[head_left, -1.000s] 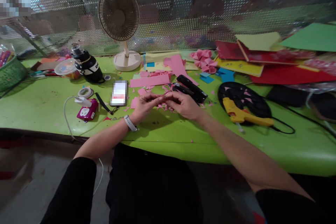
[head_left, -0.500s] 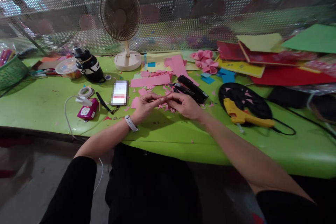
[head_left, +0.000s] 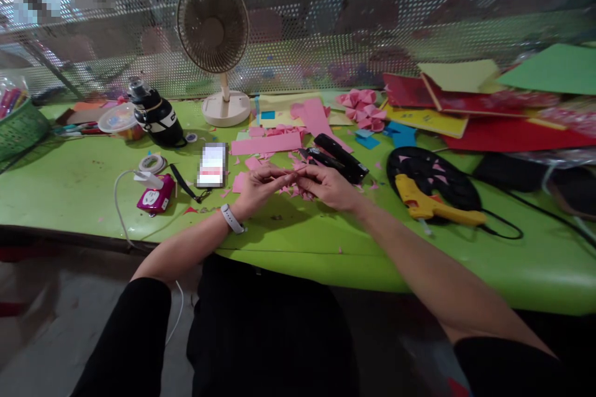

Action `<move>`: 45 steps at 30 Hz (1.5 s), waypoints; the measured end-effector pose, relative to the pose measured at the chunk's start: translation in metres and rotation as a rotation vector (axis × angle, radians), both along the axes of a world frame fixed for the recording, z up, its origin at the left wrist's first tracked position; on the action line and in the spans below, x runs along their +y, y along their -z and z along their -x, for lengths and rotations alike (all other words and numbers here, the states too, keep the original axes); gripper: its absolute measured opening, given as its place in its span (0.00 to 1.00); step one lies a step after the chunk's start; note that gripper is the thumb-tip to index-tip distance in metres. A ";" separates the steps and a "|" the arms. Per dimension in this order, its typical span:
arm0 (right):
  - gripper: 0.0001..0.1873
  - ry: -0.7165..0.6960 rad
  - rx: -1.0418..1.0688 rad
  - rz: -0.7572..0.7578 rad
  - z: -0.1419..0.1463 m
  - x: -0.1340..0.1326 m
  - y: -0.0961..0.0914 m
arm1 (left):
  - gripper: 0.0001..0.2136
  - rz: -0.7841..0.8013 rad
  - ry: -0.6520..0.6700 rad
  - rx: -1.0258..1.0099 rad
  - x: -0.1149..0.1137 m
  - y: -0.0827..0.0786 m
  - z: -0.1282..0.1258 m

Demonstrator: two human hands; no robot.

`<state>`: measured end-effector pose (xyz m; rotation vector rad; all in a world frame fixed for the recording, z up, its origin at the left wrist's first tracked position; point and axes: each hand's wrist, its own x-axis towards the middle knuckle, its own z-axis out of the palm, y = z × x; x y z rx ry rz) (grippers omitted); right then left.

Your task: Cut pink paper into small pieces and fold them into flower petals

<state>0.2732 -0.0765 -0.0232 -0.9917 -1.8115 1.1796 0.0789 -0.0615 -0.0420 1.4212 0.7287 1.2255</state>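
My left hand [head_left: 257, 187] and my right hand [head_left: 328, 186] meet fingertip to fingertip above the green table [head_left: 69, 180]. Both pinch a small pink paper piece [head_left: 294, 175] between thumb and fingers. A white watch sits on my left wrist. Pink paper scraps [head_left: 298, 189] lie under and around the hands. A long pink strip [head_left: 266, 143] lies just beyond them, and a black stapler [head_left: 342, 158] rests right behind my right hand.
A phone [head_left: 212, 164], a pink plug with white cable [head_left: 154, 194], a tape roll [head_left: 151, 163] and a black bottle [head_left: 156, 116] stand at left. A fan [head_left: 215, 37] is behind. A yellow glue gun [head_left: 435, 205] lies on a black mat at right, coloured card sheets [head_left: 503, 105] beyond.
The hands have stayed in place with only slight finger movement on the pink piece. The view has shifted a little.
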 end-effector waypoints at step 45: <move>0.23 -0.038 0.098 0.000 0.006 -0.003 -0.002 | 0.07 -0.146 -0.002 -0.005 -0.003 -0.006 0.001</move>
